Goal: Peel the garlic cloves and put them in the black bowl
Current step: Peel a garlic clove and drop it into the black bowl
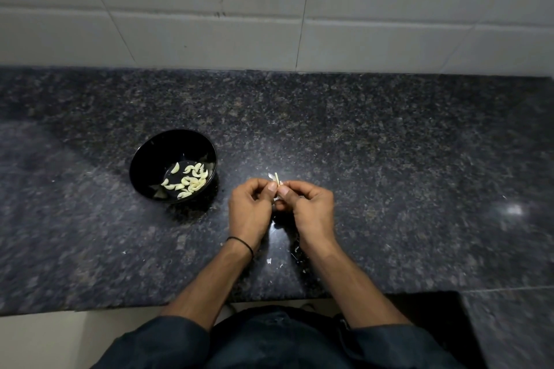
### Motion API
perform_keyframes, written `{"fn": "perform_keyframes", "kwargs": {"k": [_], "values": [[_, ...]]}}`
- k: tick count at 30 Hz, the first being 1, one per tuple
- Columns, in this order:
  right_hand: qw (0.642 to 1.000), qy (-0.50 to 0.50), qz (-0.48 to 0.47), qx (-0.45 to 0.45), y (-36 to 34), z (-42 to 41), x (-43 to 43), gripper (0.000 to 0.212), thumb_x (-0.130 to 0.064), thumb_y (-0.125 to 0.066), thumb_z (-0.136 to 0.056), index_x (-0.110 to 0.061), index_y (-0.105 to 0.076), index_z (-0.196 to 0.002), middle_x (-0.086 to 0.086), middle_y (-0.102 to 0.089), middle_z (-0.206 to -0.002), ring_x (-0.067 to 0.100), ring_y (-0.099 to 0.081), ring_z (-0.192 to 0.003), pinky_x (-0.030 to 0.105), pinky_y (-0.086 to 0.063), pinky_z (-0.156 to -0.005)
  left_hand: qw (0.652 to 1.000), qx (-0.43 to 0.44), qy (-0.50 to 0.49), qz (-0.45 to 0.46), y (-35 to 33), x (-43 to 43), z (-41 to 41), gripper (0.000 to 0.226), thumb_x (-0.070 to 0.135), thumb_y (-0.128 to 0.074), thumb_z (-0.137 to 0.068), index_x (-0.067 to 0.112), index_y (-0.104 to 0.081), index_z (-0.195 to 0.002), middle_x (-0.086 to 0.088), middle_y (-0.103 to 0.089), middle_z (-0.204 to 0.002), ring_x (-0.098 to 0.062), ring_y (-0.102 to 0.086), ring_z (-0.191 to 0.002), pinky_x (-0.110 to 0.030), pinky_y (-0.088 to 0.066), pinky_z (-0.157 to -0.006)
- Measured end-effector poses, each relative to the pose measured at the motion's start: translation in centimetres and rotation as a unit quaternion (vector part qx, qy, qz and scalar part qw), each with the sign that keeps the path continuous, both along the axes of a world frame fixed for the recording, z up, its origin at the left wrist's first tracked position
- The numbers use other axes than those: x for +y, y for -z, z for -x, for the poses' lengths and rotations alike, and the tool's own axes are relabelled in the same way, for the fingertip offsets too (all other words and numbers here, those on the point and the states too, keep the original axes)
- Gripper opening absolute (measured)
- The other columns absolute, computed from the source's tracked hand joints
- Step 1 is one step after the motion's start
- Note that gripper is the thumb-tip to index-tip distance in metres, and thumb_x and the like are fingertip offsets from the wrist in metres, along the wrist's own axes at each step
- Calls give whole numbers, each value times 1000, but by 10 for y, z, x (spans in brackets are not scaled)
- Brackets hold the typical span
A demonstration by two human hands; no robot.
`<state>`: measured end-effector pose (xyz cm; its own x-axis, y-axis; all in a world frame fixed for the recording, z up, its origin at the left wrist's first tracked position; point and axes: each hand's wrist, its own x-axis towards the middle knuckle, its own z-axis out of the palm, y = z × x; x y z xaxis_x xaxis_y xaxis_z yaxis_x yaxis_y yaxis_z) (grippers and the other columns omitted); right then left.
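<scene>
At about nine o'clock from the hands stands the round glossy black bowl (173,165) on the dark speckled granite counter (389,144). Inside it lie many peeled pale yellow garlic cloves (189,179), gathered mostly toward the right side of the bottom. The bowl is near the hands but not touching them.

In the middle, the left hand (250,207), with a thin black band (241,244) on the wrist, is curled, and its thumb and first fingers pinch one small garlic clove (277,181). The right hand (311,208) is just beside it, also curled, and its thumb and fingertips press on the same clove from the three o'clock side. So both hands are closed on this one clove, held a little above the counter. A thin pale strip of skin stands up from it toward twelve o'clock. How much skin remains is too small to tell.

I judge the clove is very light and firm, but slippery when the skin is off, and the skin is dry, thin and tears easily. It is better to hold the body of the clove with one hand and pull the loose strip with the nails of the other.

At six o'clock, between the forearms, small white bits of peel (295,252) lie on the counter.
</scene>
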<state>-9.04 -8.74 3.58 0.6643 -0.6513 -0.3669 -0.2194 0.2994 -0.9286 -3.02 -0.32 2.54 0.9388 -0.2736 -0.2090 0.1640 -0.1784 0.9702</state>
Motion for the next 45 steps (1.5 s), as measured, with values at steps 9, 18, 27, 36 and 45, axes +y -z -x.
{"fn": "perform_keyframes", "kwargs": {"k": [9,18,27,36,45], "values": [[999,15,-39,-23,-7,-1,0,17,-5,-66,-94,-12,-73,-81,11,-64,-62,25,-58,-57,39,-48,-54,1000,-2,11,-9,-1,2,0,13,14,-67,-93,13,-73,-81,-6,-74,-75,-16,-67,-68,-32,-54,-65],[963,-45,259,62,3,1,-17,8,-16,-68,-92,-21,-75,-95,-6,-73,-87,11,-68,-81,21,-55,-77,981,-111,61,-148,-13,12,-6,12,27,-70,-91,20,-74,-82,12,-70,-74,0,-64,-70,-8,-43,-64],[817,-153,539,135,25,-31,-62,11,-8,-56,-99,-3,-64,-94,11,-58,-96,28,-57,-84,38,-47,-72,990,-43,52,-127,-3,24,-11,22,27,-71,-90,17,-69,-71,7,-69,-63,-5,-61,-58,-27,-47,-61],[765,-195,602,121,46,-33,-75,20,-20,-62,-98,-12,-72,-113,6,-60,-107,26,-51,-97,43,-51,-81,990,114,-20,76,-12,27,-7,12,5,-67,-90,-2,-68,-80,-8,-59,-62,-13,-53,-49,-20,-42,-42],[838,-184,509,64,41,-24,-82,39,-18,-57,-102,-11,-58,-139,7,-58,-136,27,-51,-118,31,-39,-107,967,204,-22,154,-15,15,-1,6,-2,-64,-89,0,-67,-84,-8,-65,-65,-14,-58,-52,-24,-49,-47]]}}
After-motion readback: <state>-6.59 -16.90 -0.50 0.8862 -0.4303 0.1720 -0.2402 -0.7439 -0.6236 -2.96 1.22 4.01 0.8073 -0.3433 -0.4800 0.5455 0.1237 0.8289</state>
